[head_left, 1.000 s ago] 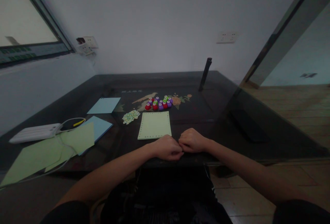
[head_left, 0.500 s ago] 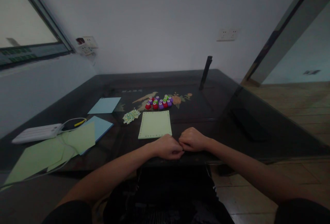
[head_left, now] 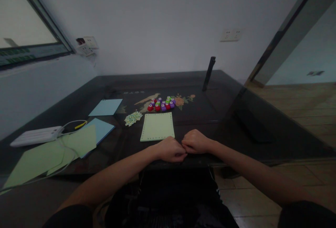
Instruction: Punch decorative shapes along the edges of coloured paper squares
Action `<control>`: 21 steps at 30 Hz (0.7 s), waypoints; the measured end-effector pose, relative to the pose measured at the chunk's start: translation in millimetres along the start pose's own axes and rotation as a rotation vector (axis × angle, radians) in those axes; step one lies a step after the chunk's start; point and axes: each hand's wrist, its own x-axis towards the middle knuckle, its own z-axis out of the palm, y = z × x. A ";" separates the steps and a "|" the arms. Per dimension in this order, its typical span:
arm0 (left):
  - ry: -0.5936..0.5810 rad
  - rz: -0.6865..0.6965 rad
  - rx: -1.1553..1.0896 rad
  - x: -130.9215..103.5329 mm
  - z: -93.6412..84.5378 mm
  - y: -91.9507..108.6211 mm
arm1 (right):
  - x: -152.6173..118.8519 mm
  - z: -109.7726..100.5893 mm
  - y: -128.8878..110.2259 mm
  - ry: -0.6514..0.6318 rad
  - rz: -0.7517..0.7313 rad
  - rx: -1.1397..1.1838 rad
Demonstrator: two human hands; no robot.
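Note:
My left hand (head_left: pixel 172 149) rests as a fist at the table's near edge, by the lower right corner of a pale green sheet (head_left: pixel 158 126) with small marks along its borders. Against it lies my right hand (head_left: pixel 195 142), also curled closed, the knuckles of both touching. No object shows in either hand. Beyond the sheet stands a cluster of small red, purple and green hole punchers (head_left: pixel 163 106), each with a white round top. To their left is a heap of small pale paper pieces (head_left: pixel 133 118).
On the left lie blue sheets (head_left: pixel 106 107), green sheets (head_left: pixel 78 142) and a white power strip (head_left: pixel 36 136) with its cable. A black upright post (head_left: pixel 209 74) rises at the back right of the dark table (head_left: pixel 204 116). A dark flat object (head_left: pixel 252 126) lies at right.
Both hands stay in place. The view has shifted very slightly; nothing on the table has moved.

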 end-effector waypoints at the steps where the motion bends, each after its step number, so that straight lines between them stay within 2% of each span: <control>1: -0.002 -0.001 0.002 0.2 -0.3 0.3 | 0.0 -0.2 -0.2 0.001 -0.001 0.000; 10: -0.036 -0.016 0.012 0.4 -0.3 1.0 | 1.4 -2.5 -1.8 -0.028 0.003 -0.024; 21: 0.011 -0.003 -0.004 0.1 0.3 0.4 | 1.1 -2.3 -1.5 -0.021 0.011 -0.015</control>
